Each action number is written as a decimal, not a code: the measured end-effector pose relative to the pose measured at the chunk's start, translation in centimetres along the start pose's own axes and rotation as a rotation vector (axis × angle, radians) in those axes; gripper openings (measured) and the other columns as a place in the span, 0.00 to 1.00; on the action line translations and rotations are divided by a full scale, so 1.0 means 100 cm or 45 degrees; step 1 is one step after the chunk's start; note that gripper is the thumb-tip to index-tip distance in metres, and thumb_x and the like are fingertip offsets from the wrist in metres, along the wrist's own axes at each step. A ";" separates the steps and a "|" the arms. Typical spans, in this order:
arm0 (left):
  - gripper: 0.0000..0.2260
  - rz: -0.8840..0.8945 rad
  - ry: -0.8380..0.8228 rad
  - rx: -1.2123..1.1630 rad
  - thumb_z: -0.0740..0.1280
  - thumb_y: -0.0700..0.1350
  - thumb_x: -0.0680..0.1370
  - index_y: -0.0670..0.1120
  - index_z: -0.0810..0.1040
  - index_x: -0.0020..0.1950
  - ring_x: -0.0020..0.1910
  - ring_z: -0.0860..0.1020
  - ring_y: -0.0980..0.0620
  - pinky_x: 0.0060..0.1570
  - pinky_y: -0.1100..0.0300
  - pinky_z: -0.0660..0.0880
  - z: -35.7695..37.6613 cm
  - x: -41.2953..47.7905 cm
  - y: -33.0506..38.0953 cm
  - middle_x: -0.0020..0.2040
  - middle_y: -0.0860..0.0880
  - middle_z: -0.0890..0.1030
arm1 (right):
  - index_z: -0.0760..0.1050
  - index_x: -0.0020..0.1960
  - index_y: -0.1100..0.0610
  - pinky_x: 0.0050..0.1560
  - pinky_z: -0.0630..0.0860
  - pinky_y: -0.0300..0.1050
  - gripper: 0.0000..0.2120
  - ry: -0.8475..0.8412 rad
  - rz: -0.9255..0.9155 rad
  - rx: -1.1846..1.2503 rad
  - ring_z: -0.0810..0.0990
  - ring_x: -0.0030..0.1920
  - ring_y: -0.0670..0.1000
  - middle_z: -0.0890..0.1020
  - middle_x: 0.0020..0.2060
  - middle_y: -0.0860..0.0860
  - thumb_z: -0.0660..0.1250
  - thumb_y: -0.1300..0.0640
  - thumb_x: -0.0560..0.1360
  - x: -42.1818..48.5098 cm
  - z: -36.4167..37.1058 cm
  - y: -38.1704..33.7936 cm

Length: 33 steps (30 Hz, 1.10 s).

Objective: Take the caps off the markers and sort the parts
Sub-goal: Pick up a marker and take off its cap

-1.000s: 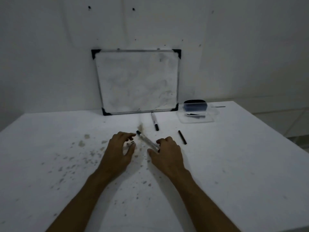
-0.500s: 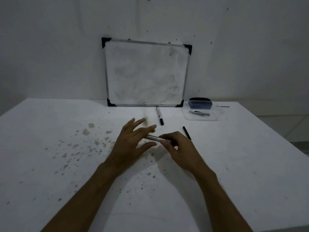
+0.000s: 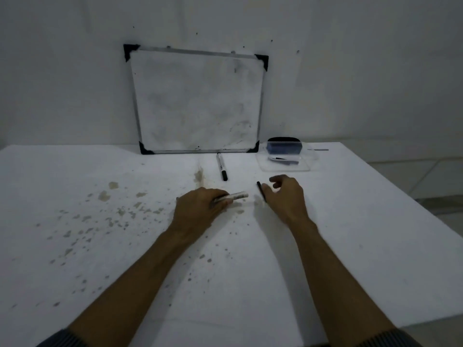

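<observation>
Markers, two: one capped marker [image 3: 222, 166] lies just before the whiteboard [image 3: 196, 101]; one marker barrel [image 3: 238, 196], nearer than it, is gripped in the left hand [image 3: 200, 209]. Loose cap [image 3: 260, 191], one, beside the right hand [image 3: 286, 196], fingers apart. Clear tray [image 3: 288, 161], one, right of the whiteboard.

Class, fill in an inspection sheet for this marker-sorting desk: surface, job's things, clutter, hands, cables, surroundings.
Surface: white table, brownish stains on its left part.
Job's things: capped black-and-white marker lying near the whiteboard; slim black cap; silvery marker barrel.
Clutter: clear plastic tray holding a dark eraser.
Hands: left hand grips the barrel; right hand open, empty.
Cables: nothing seen.
Surroundings: smudged whiteboard leaning on a white wall.
</observation>
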<state>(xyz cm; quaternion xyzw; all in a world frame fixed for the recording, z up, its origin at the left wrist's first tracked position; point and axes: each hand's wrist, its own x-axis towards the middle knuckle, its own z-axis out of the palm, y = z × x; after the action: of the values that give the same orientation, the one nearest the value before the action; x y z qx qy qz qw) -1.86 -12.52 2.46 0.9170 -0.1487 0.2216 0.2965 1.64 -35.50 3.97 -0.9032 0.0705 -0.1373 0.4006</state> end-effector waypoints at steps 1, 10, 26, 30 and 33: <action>0.15 -0.022 -0.013 -0.065 0.68 0.60 0.80 0.54 0.85 0.60 0.40 0.81 0.59 0.39 0.71 0.74 0.001 -0.001 -0.002 0.47 0.55 0.87 | 0.78 0.63 0.58 0.55 0.78 0.46 0.21 -0.006 0.026 -0.017 0.81 0.54 0.53 0.80 0.57 0.55 0.73 0.46 0.75 -0.002 0.005 0.004; 0.12 -0.179 0.123 -0.400 0.72 0.56 0.78 0.53 0.85 0.59 0.42 0.84 0.58 0.44 0.54 0.83 0.004 0.005 -0.007 0.46 0.58 0.86 | 0.83 0.54 0.52 0.57 0.78 0.50 0.09 0.015 0.048 0.080 0.82 0.51 0.51 0.84 0.50 0.50 0.72 0.49 0.76 -0.003 0.020 -0.004; 0.14 -0.397 0.232 -0.803 0.78 0.51 0.73 0.54 0.87 0.59 0.44 0.82 0.53 0.45 0.62 0.80 0.006 0.014 -0.018 0.48 0.56 0.88 | 0.81 0.62 0.62 0.46 0.78 0.44 0.17 -0.346 0.456 1.621 0.80 0.44 0.50 0.83 0.45 0.53 0.74 0.55 0.76 0.023 0.044 -0.023; 0.14 -0.331 0.243 -0.707 0.77 0.51 0.74 0.52 0.87 0.59 0.45 0.82 0.58 0.46 0.68 0.78 0.005 0.013 -0.015 0.49 0.57 0.87 | 0.80 0.64 0.60 0.44 0.78 0.44 0.19 -0.318 0.433 1.571 0.78 0.41 0.49 0.83 0.45 0.55 0.75 0.55 0.75 0.020 0.047 -0.025; 0.14 -0.317 0.241 -0.694 0.77 0.51 0.74 0.51 0.87 0.59 0.44 0.81 0.59 0.45 0.69 0.77 0.004 0.013 -0.014 0.50 0.57 0.87 | 0.82 0.62 0.57 0.48 0.78 0.44 0.17 -0.284 0.399 1.451 0.77 0.41 0.48 0.87 0.47 0.55 0.76 0.54 0.75 0.017 0.047 -0.027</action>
<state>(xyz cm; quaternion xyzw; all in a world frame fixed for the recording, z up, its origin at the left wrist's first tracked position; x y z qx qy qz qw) -0.08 -11.86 2.09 0.7903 -0.0610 0.2199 0.5686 4.71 -30.77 3.32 -0.5342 0.0756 0.0027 0.8420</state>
